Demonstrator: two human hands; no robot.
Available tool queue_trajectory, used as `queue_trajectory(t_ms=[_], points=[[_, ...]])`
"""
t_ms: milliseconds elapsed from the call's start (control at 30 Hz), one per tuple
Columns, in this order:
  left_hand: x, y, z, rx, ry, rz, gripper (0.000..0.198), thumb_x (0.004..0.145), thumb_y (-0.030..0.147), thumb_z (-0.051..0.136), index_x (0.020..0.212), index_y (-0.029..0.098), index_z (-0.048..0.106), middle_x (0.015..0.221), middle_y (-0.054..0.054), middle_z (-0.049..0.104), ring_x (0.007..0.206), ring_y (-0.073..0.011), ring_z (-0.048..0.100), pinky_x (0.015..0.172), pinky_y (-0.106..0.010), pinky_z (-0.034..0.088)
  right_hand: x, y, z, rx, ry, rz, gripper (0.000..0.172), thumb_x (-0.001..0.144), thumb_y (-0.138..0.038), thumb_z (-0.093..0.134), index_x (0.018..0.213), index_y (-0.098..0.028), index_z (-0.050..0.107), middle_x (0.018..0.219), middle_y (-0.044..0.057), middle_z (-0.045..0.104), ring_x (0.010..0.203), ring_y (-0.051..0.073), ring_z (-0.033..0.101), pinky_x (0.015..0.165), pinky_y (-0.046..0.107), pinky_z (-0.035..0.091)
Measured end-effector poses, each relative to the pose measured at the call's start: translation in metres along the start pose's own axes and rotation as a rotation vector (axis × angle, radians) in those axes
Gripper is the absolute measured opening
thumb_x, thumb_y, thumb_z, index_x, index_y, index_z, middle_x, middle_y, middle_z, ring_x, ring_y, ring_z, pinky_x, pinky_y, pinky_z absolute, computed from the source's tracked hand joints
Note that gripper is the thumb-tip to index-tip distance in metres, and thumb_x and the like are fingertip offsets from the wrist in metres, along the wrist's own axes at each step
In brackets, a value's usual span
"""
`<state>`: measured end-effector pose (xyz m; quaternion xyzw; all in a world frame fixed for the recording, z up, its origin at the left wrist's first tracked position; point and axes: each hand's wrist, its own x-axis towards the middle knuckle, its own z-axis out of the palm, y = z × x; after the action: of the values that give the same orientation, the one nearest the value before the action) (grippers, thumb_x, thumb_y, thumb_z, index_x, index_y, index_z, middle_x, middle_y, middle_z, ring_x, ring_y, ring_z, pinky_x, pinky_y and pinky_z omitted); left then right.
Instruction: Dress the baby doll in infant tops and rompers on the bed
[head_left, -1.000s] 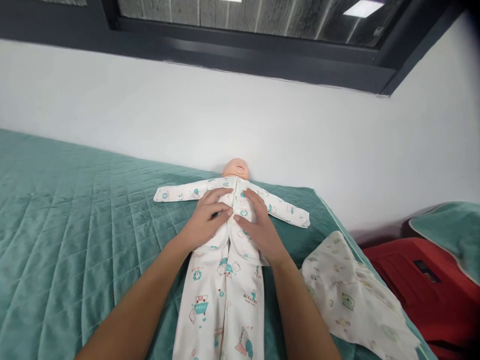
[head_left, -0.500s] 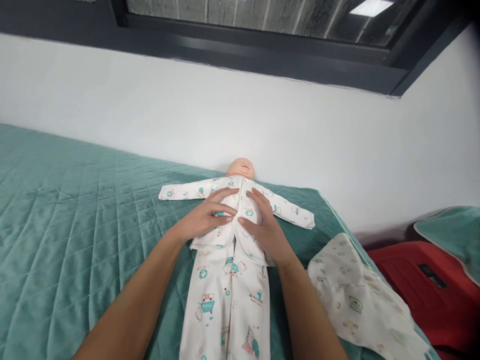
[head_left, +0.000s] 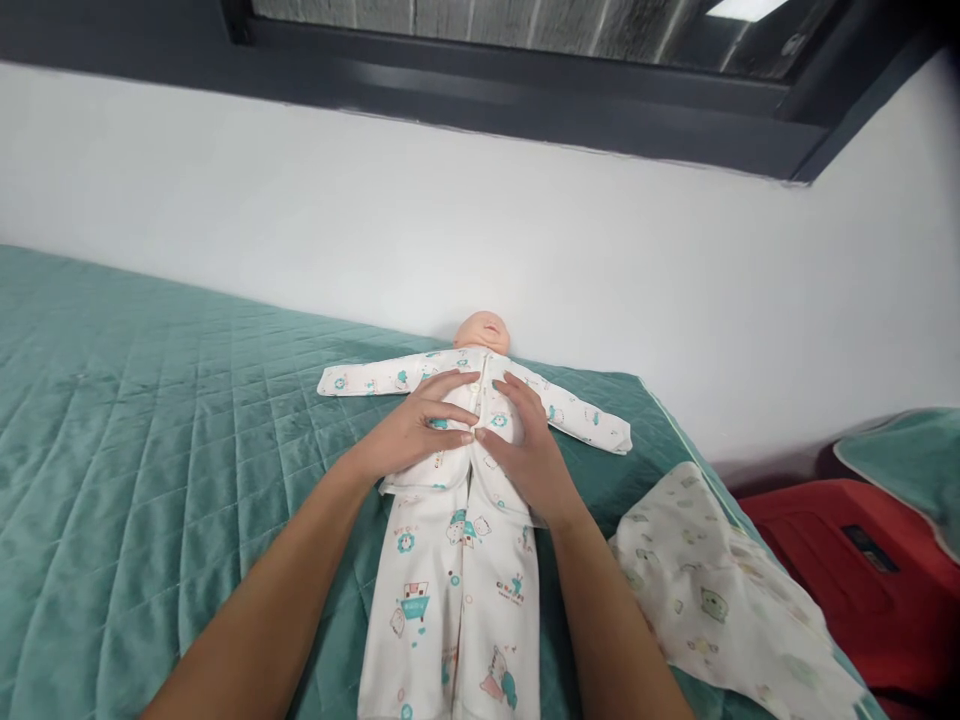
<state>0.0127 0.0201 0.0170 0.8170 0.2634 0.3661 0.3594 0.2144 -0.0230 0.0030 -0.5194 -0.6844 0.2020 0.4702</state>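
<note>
A baby doll (head_left: 481,332) lies on its back, dressed in a white printed baby shirt (head_left: 499,460) with both sleeves spread out. Matching baby trousers (head_left: 450,600) cover its legs. At the front opening, my left hand (head_left: 416,425) grips the shirt's edge by the middle, thumb and fingertips close to the button line. From the other side, my right hand (head_left: 532,455) has its thumb at the same spot, meeting the left thumb, while its fingers curve over the chest. A small button (head_left: 475,388) shows higher up. What sits between the thumbs is mostly hidden.
The doll rests on a green quilted cover (head_left: 187,420) against a white wall (head_left: 337,220). On the right lies a crumpled printed white cloth (head_left: 712,590). Beyond the cover's edge stands a red plastic object (head_left: 840,570). A dark window frame (head_left: 525,110) runs above.
The view has shifted very slightly. Both hands stay at the shirt's front opening with almost the same hold, the thumbs a touch closer together.
</note>
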Motion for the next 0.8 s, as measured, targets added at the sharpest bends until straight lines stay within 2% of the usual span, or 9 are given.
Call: queue_trajectory(t_ms=[167,233,367,533,667,800], points=[[0.001,0.003,0.008,0.036,0.066,-0.005,0.015,0.086,0.037,0.067,0.095,0.027,0.073,0.151,0.0,0.044,0.145,-0.0221,0.027,0.121,-0.047,0.021,-0.001,-0.002,0.002,-0.049,0.037,-0.067,0.053,0.082,-0.029,0.066,0.133,-0.032,0.049,0.151,0.003,0.039,0.143,0.023,0.031,0.121,0.049,0.023],[0.001,0.004,0.011,0.065,0.098,-0.008,0.014,0.086,0.037,0.065,0.093,0.027,0.071,0.15,0.0,0.045,0.145,-0.0222,0.028,0.121,-0.047,0.022,-0.002,-0.006,0.002,-0.059,0.039,-0.086,0.044,0.084,-0.028,0.065,0.126,-0.032,0.053,0.149,0.002,0.041,0.142,0.022,0.032,0.12,0.049,0.024],[0.0,0.011,0.015,0.116,0.148,-0.013,0.013,0.088,0.037,0.063,0.088,0.025,0.066,0.148,0.0,0.047,0.144,-0.0216,0.03,0.12,-0.047,0.023,-0.004,-0.013,0.002,-0.038,0.031,-0.099,0.016,0.086,-0.03,0.063,0.102,-0.029,0.061,0.146,0.001,0.045,0.141,0.023,0.034,0.119,0.048,0.025],[0.0,0.013,0.015,0.15,0.146,-0.004,0.015,0.09,0.038,0.059,0.087,0.025,0.065,0.148,0.0,0.047,0.143,-0.0219,0.031,0.12,-0.047,0.023,-0.004,-0.014,0.0,0.031,0.028,-0.08,0.007,0.087,-0.034,0.063,0.091,-0.028,0.061,0.145,0.001,0.047,0.14,0.023,0.036,0.118,0.047,0.025],[-0.001,0.013,0.012,0.15,0.111,0.004,0.017,0.091,0.039,0.057,0.087,0.025,0.065,0.15,0.0,0.045,0.144,-0.0228,0.03,0.12,-0.047,0.022,-0.002,-0.012,-0.005,0.19,0.015,-0.026,0.01,0.086,-0.035,0.064,0.087,-0.026,0.06,0.146,0.0,0.048,0.141,0.024,0.035,0.119,0.047,0.024],[-0.002,0.015,0.013,0.177,0.097,-0.015,0.015,0.089,0.039,0.061,0.086,0.024,0.061,0.152,-0.001,0.042,0.144,-0.0245,0.028,0.119,-0.047,0.023,-0.001,-0.016,-0.005,0.559,0.062,0.092,0.013,0.084,-0.034,0.065,0.085,-0.024,0.056,0.146,0.001,0.049,0.137,0.026,0.042,0.112,0.048,0.035]])
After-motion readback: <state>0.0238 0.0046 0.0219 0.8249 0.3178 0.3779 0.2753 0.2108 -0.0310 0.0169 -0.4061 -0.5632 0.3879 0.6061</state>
